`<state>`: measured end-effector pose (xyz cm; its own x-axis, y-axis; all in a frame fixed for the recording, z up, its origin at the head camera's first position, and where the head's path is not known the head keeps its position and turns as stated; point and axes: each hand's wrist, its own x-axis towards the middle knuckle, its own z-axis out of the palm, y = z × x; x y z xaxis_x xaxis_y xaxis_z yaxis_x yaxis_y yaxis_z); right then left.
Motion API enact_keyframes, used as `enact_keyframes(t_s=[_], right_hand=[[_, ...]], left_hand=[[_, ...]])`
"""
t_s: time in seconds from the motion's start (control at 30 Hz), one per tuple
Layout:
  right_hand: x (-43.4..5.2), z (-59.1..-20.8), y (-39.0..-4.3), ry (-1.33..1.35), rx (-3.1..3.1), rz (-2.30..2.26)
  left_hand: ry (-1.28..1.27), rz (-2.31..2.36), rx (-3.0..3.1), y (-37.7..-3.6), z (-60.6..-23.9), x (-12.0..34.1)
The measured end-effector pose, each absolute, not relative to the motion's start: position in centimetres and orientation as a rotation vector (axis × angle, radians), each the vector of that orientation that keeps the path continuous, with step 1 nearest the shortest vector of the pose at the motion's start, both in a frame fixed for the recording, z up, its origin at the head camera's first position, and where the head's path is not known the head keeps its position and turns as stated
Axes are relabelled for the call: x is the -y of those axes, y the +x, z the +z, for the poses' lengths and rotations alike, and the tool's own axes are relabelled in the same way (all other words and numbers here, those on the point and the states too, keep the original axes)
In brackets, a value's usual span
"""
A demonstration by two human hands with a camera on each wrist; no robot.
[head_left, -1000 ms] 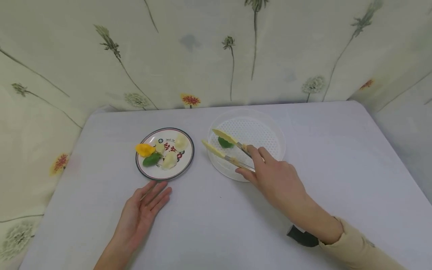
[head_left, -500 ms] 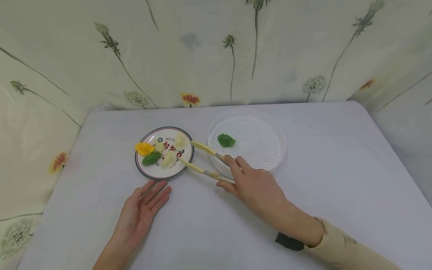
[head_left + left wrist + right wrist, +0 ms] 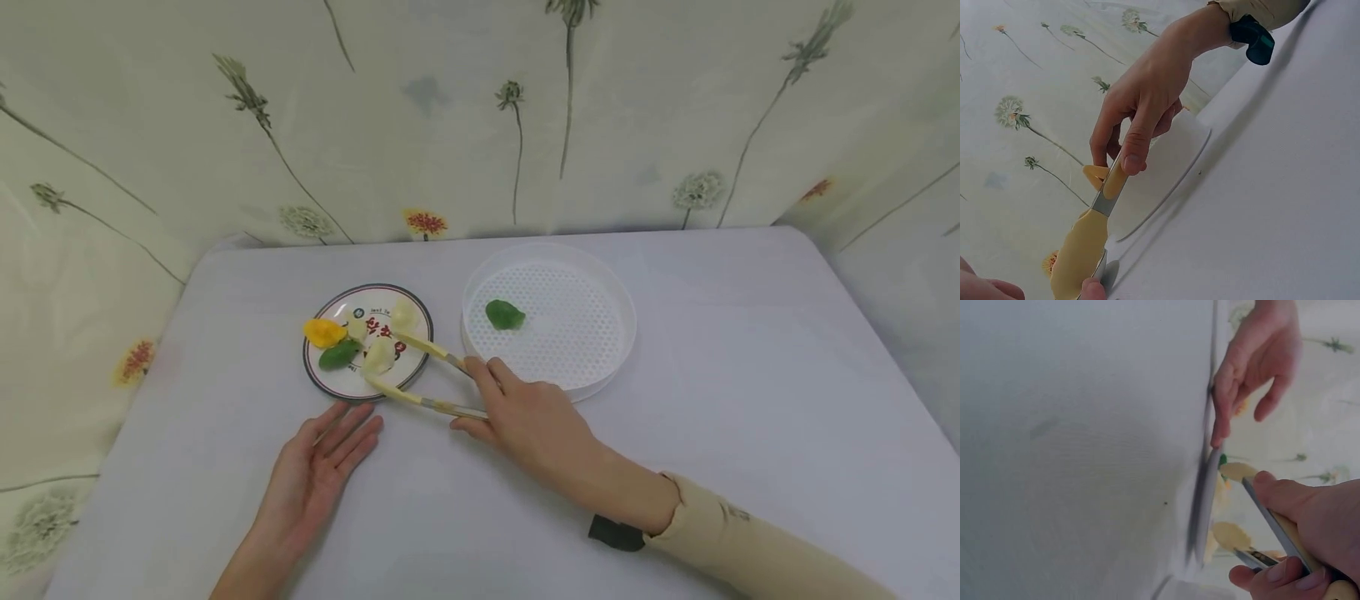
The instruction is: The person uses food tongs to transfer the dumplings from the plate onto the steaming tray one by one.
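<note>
Tongs [image 3: 420, 371] moved onto plate [image 3: 330, 385]; right hand [image 3: 525, 417] fingers gripping them, straddling pale piece [image 3: 377, 357].

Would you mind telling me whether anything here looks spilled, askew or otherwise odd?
Nothing stands out. The plate and white tray sit flat on the table, the food lies within them, and the right hand holds the tongs over the plate.

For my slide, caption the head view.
Right hand holds tongs open around a pale dumpling on the plate.
</note>
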<state>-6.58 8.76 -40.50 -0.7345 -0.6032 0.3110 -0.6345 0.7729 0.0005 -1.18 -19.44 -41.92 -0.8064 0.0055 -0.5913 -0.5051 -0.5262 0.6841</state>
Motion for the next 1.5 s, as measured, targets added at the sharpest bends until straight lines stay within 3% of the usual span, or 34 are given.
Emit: enact_keyframes(t_s=[1.5], right_hand=[[-7.6, -42.1, -7.5, 0.968, 2.609, 0.191]], left_hand=[[-0.756, 2.390, -1.341, -1.3, -42.2, 19.5]])
